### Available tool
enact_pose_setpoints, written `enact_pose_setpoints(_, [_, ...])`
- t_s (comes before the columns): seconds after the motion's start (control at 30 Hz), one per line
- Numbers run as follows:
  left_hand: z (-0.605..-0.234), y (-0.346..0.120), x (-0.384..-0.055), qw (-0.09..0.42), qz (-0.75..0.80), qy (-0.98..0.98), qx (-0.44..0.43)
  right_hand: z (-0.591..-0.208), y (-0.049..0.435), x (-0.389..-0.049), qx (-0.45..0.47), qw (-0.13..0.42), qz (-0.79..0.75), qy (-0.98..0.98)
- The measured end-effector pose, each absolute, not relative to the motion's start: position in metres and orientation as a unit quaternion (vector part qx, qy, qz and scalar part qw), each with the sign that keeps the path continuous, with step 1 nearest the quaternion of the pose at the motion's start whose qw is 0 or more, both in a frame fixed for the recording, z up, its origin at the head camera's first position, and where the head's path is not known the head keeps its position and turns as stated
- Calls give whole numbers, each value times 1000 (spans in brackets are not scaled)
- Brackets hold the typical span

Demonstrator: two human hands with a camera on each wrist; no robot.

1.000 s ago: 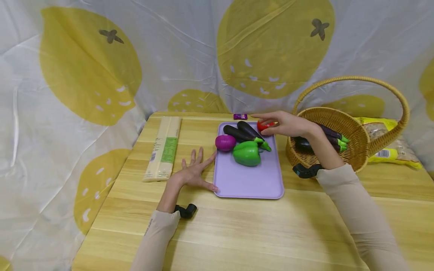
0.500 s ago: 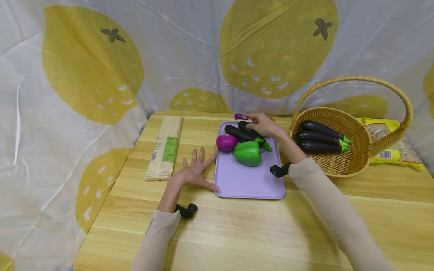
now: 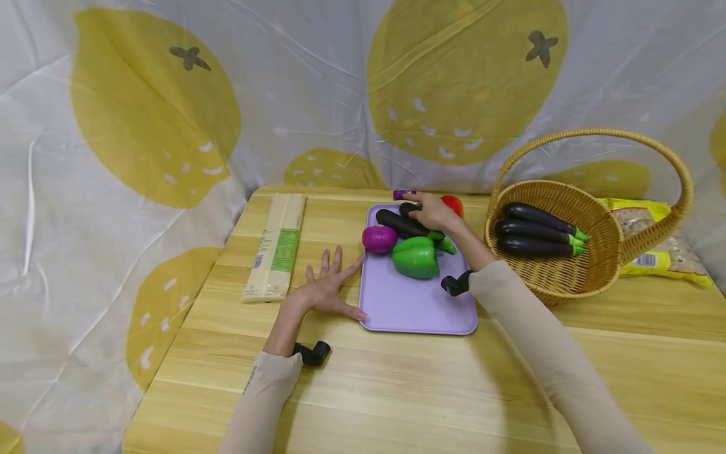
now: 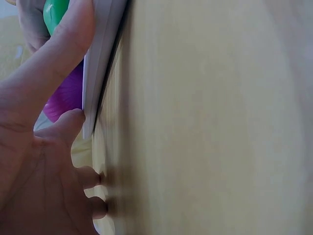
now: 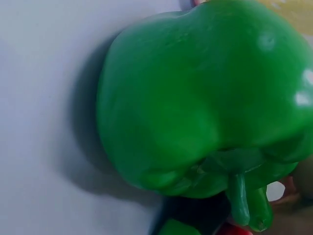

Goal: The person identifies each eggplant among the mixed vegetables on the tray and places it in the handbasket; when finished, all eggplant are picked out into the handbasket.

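My left hand (image 3: 323, 290) is spread beside the lavender tray (image 3: 416, 309); its thumb and forefinger touch the rim, also visible in the left wrist view. Over the tray's far part reaches my right hand (image 3: 435, 213), forefinger stretched toward a small purple packet (image 3: 401, 195), thumb by the rear eggplant (image 3: 409, 209). Whether it touches that eggplant is unclear. Another eggplant (image 3: 394, 221) lies in front of it. A purple onion (image 3: 379, 239) and a green bell pepper (image 3: 415, 257) sit nearer me; the pepper (image 5: 195, 98) fills the right wrist view. A tomato (image 3: 453, 205) shows behind my right hand.
On the right stands a wicker basket (image 3: 558, 277) with a tall handle, holding several eggplants (image 3: 535, 230). A yellow bag (image 3: 660, 246) lies behind it. Left of the tray is a long pale package (image 3: 274, 246) with a green label. A lemon-print cloth (image 3: 317, 94) hangs behind the table.
My right hand has moved left from the tomato to over the rear eggplant, bringing the basket's eggplants into full view. The left hand stays at the tray's edge.
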State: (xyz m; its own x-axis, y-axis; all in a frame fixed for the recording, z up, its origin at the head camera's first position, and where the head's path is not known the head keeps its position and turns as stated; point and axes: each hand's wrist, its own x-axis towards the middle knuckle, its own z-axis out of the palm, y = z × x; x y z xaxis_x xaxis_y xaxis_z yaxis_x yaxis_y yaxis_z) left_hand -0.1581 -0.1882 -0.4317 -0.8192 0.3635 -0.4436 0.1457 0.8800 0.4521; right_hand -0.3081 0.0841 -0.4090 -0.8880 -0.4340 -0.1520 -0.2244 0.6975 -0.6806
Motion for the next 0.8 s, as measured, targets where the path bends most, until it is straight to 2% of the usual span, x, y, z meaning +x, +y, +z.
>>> enact_pose_setpoints(0.4, [-430,-188,-158,265,207,932,137,-410,79,-306,-158,158,-344,912])
enact_pose_setpoints(0.8, [-431,-189,-158,269,203,932,137,-412,83,-306,-172,127,-366,906])
